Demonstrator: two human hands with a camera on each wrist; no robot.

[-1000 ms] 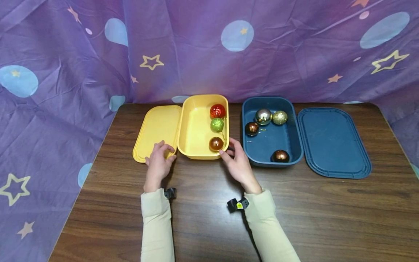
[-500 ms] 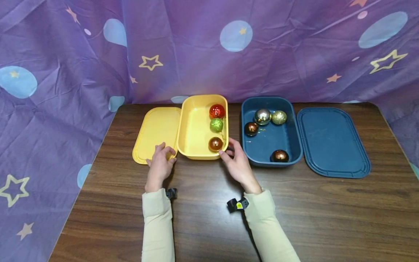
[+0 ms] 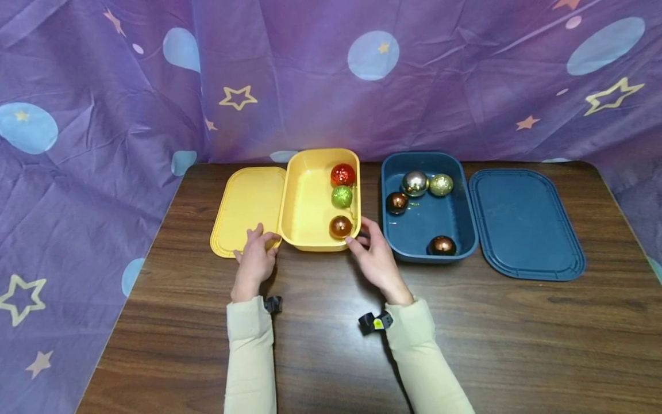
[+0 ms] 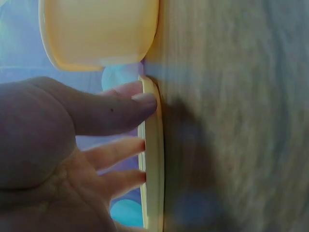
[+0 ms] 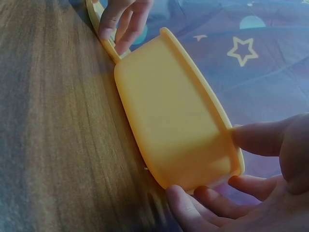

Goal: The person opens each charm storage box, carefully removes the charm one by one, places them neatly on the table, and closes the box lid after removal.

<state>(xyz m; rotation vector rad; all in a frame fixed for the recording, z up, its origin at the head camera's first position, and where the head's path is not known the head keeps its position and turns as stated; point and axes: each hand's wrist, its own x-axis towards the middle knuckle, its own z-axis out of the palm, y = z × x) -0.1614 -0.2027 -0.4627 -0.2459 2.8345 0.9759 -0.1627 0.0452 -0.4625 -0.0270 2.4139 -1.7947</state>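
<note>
My left hand (image 3: 257, 261) rests its fingertips on the front part of the yellow lid (image 3: 252, 201), which lies flat beside the yellow box. In the left wrist view, the thumb (image 4: 140, 108) touches the lid's front edge, with the fingers spread over its top. My right hand (image 3: 377, 260) grips the front right corner of the yellow box (image 3: 310, 249), thumb at the rim and fingers along the outer side. Inside the box, along its right wall, are a red ornament ball (image 3: 343, 175), a glittery green ball (image 3: 342, 196) and an amber-brown ball (image 3: 341, 227).
Right of the yellow box stands an uncovered blue box (image 3: 429, 257). It holds a silver ball (image 3: 415, 183), a glittery gold ball (image 3: 441, 185) and two dark brown balls (image 3: 442, 245). A blue lid (image 3: 527, 224) lies against its right side. Purple cloth (image 3: 310, 75) hangs behind the table.
My left hand has shifted slightly right, and the yellow lid has slid slightly with it towards the yellow box. The right hand keeps its place at the box corner.
</note>
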